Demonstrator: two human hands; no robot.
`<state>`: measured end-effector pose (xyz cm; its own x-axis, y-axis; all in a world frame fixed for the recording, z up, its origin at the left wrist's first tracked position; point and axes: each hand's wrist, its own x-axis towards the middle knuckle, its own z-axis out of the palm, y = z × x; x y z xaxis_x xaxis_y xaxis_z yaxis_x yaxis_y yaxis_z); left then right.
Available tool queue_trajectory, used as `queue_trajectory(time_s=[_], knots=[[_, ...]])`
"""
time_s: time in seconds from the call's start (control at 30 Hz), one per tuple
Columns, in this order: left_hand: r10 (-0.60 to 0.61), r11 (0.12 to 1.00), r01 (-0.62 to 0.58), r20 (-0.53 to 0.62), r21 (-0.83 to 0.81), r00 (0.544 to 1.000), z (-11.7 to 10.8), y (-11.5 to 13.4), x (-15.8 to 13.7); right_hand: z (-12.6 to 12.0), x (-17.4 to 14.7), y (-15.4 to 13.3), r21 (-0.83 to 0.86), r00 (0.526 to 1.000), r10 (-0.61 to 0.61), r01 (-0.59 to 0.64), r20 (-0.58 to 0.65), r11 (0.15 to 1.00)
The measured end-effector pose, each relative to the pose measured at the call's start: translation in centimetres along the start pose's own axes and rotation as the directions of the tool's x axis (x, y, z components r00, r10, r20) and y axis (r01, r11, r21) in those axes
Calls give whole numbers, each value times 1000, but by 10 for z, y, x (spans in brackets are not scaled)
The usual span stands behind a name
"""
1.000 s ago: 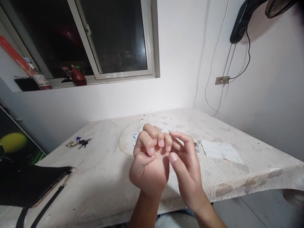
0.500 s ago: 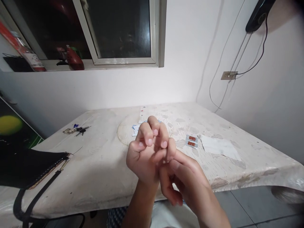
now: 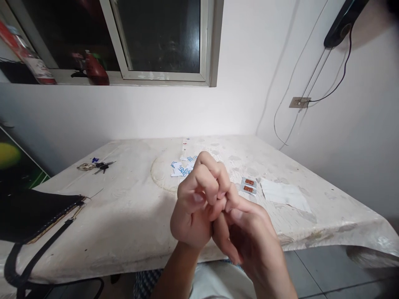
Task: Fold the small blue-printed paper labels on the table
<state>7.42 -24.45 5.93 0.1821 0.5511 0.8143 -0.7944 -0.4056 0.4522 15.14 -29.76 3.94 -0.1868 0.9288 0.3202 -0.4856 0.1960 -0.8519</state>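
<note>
Both my hands meet in front of me, above the front part of the table. My left hand [image 3: 193,216] is turned palm up, its fingers curled inward into a loose fist. Nothing shows in its palm, though part of that is hidden. From the right, my right hand [image 3: 257,236] pinches the little finger of my left hand between thumb and fingers. Just beyond the hands lie white paper pieces with blue print [image 3: 179,169], partly covered by my left fingers. A small two-pocket blister pack [image 3: 248,187] with reddish-brown contents rests right of them.
A patterned plastic cloth covers the table [image 3: 124,232]. A white tissue or cloth [image 3: 285,195] lies at the right. Keys [image 3: 104,167] lie at the left, behind a black bag [image 3: 40,211] with a strap. Beyond stand a wall and window [image 3: 158,37]; a socket [image 3: 299,102] is on the right wall.
My left fingers have curled tighter, and the left hand has turned slightly toward the right hand. The right hand keeps its pinch on the left little finger. The view has shifted slightly.
</note>
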Motion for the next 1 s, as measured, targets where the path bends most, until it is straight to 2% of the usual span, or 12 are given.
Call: queue_trajectory(time_s=[0.33, 0.5, 0.83, 1.0], knots=[[34, 994, -38, 43, 105, 999, -1, 5, 0, 1, 1, 2, -32, 1000, -9, 9, -19, 999], [14, 991, -17, 22, 134, 1000, -1, 6, 0, -1, 1, -3, -66, 999, 45, -44, 18, 997], [-38, 943, 29, 21, 331, 999, -1, 12, -10, -1, 1, -1, -91, 999, 31, -32, -11, 995], [-31, 922, 36, -18, 385, 999, 0, 14, -15, -1, 1, 1, -78, 1000, 26, -27, -11, 997]])
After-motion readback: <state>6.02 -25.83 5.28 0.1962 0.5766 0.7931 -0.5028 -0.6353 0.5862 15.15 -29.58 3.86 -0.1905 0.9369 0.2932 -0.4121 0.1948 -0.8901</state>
